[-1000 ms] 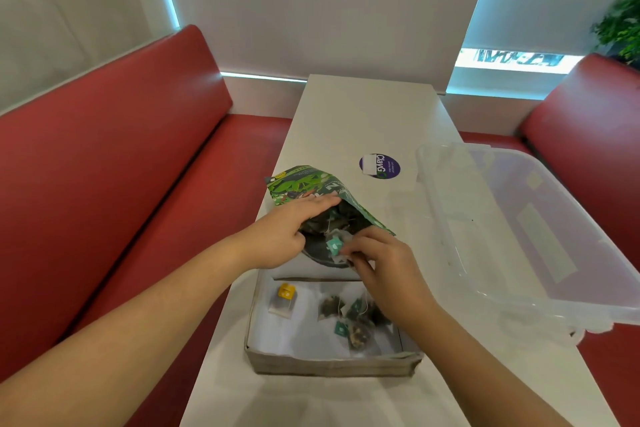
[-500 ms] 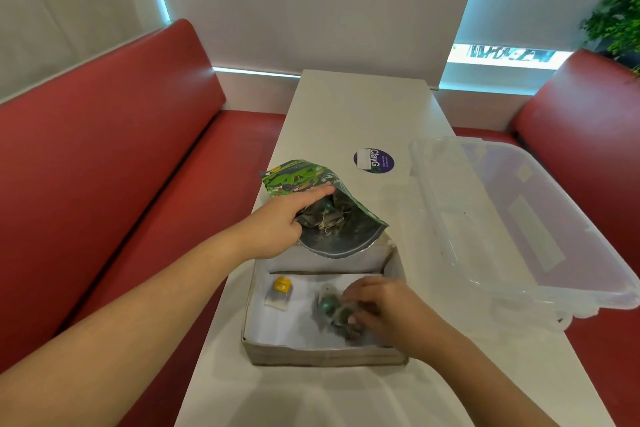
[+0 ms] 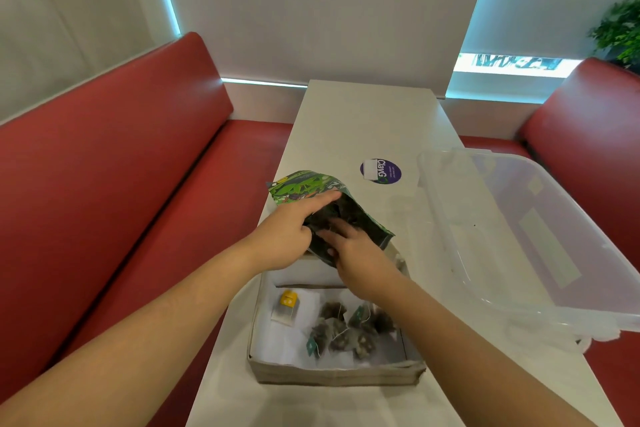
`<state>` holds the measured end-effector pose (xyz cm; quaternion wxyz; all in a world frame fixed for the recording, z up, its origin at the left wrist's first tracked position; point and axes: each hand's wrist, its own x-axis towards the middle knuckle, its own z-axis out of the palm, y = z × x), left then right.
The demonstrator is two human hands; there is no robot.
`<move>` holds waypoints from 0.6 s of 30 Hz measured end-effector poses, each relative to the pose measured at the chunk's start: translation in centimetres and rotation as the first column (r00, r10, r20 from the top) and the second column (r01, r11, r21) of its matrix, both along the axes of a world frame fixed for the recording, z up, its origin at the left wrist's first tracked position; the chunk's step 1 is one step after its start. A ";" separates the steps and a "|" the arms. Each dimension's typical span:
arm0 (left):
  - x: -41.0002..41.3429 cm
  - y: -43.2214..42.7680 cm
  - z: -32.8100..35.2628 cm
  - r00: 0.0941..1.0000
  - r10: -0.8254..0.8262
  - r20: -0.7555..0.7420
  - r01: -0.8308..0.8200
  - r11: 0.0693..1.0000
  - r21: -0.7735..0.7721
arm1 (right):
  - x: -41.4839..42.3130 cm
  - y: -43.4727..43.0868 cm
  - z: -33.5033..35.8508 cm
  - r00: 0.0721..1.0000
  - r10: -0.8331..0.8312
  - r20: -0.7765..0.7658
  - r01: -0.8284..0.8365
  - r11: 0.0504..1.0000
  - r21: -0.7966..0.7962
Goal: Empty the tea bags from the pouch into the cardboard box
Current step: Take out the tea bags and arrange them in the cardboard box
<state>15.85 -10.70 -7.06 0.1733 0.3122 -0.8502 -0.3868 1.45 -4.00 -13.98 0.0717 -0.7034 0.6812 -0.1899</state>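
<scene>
The pouch [image 3: 301,185] is glossy foil printed in green, dark inside, lying tilted on the far rim of the box [image 3: 332,374] with its mouth towards the person. The left hand [image 3: 287,236] grips its upper lip. The right hand [image 3: 360,253] reaches into the mouth; whether its fingers pinch anything cannot be told. The low cardboard box, lined in white, holds mesh tea bags [image 3: 346,333] with teal tags and one flat yellow-tagged bag [image 3: 287,305]. A clear plastic bin [image 3: 519,236] stands beside it on the white table [image 3: 363,121], between red padded benches [image 3: 104,184].
</scene>
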 end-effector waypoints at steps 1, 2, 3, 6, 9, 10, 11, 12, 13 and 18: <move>-0.1 0.0 0.0 1.000 0.010 -0.007 -0.010 1.000 -0.009 | -0.1 -0.9 -0.3 0.998 -0.032 -0.049 0.035 0.997 0.073; -0.2 0.0 -0.1 1.000 0.016 -0.010 -0.016 1.000 -0.018 | -0.2 -1.7 -0.5 0.994 -0.042 -0.101 0.057 0.988 0.146; -0.3 0.0 -0.2 1.000 0.019 -0.011 -0.019 0.999 -0.026 | -0.2 -2.4 -0.6 0.989 -0.038 -0.146 0.068 0.976 0.205; -0.7 0.0 -0.2 0.999 0.030 -0.011 -0.030 0.998 -0.053 | -0.1 -3.4 -0.5 0.981 -0.059 -0.185 0.103 0.965 0.242; -0.9 -0.1 -0.1 1.000 0.018 -0.001 -0.018 0.998 -0.065 | -0.4 -2.5 -0.4 0.993 -0.108 -0.047 0.113 0.987 0.113; -0.9 -0.1 0.0 1.000 0.010 0.007 -0.009 0.998 -0.063 | -0.5 -2.0 -0.5 0.995 -0.100 -0.010 0.101 0.993 0.063; -0.9 -0.2 0.0 1.000 0.002 0.015 -0.001 0.998 -0.062 | -0.5 -1.6 -0.4 0.995 -0.097 0.006 0.097 0.995 0.026; -0.9 -0.2 0.0 1.000 -0.003 0.020 0.004 0.998 -0.061 | -0.3 -1.1 -0.3 0.995 -0.097 0.009 0.097 0.995 -0.004; -0.8 -0.2 0.0 1.000 -0.005 0.022 0.006 0.998 -0.061 | -0.2 -0.7 -0.2 0.997 -0.083 -0.004 0.083 0.995 -0.052; -0.6 -0.2 -0.1 1.000 -0.010 0.021 0.011 0.997 -0.071 | -0.3 3.1 1.8 0.995 -0.009 0.099 0.040 0.946 -0.321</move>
